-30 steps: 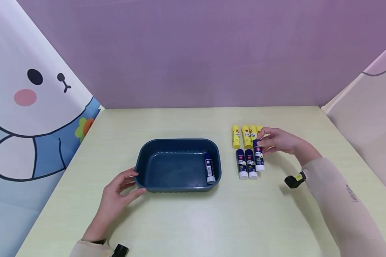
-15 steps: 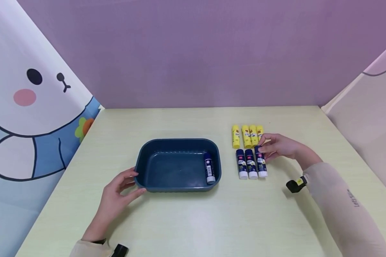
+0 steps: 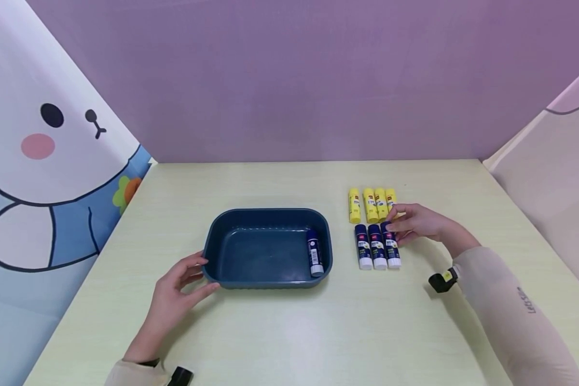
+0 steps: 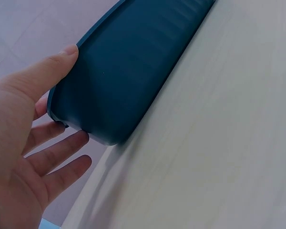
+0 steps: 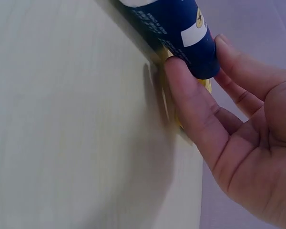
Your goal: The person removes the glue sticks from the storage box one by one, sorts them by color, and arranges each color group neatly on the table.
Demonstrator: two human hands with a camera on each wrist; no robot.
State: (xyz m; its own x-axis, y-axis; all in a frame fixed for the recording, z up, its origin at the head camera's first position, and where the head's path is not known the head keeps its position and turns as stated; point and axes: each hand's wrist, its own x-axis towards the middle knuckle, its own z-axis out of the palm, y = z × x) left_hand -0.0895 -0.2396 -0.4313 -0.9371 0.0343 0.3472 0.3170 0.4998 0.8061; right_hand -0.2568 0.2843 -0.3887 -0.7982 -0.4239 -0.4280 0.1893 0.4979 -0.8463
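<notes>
In the head view my right hand pinches a navy glue stick by its upper end, between thumb and fingers. The white end of this glue stick points toward me. Close on its left lie two more navy glue sticks, forming a row with it. Seen from the right wrist, thumb and finger grip the dark end of the navy glue stick. My left hand holds the near left corner of a dark blue plastic bin, thumb and fingers on either side of it.
Behind the navy row lie several yellow glue sticks. Inside the bin, at its right wall, rests another navy glue stick. A purple wall stands along the table's back edge.
My right hand has brought its navy glue stick down and toward me, then close against the other two in the row. The left hand and the bin have not moved.
</notes>
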